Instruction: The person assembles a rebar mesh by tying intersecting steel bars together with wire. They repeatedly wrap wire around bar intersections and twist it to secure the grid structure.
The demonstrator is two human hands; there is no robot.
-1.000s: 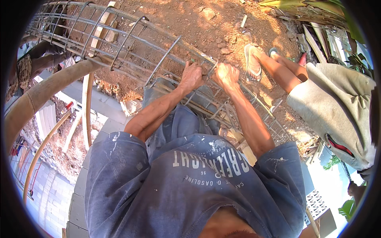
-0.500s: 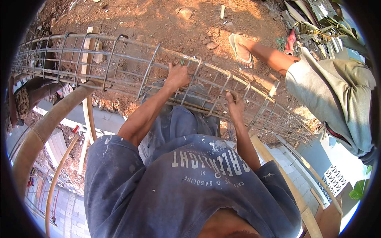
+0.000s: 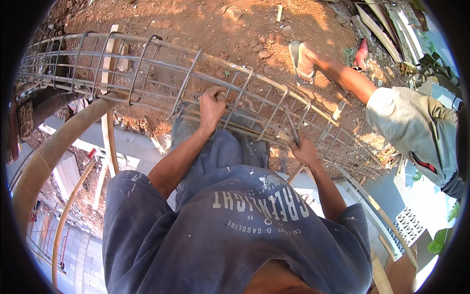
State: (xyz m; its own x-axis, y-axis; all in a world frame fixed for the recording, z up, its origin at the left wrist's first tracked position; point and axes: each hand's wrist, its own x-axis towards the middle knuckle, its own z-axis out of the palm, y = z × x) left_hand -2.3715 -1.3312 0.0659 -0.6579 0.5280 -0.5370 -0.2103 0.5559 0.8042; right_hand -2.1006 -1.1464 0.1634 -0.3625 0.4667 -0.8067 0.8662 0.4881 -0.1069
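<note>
A long rebar cage, made of lengthwise bars with square stirrups, runs across in front of me. My left hand is at the cage's near side, between two stirrups, with its fingers curled closed. Whatever they may hold is hidden. To the right, my right hand grips a slender dark metal hand tool that points up and away over the near bars. Its exact kind is unclear. Beneath the near bars, between my hands, dark trousers show.
A person's sandalled foot rests on the reddish soil beyond the cage at right; their grey shorts show nearby. Bamboo poles and a wooden post stand at left. Stones and boards lie at the far right.
My left hand has come down toward me from the cage's middle. My right hand has shifted lower and rightward, and a dark tool now shows in it. The other person appears farther right.
</note>
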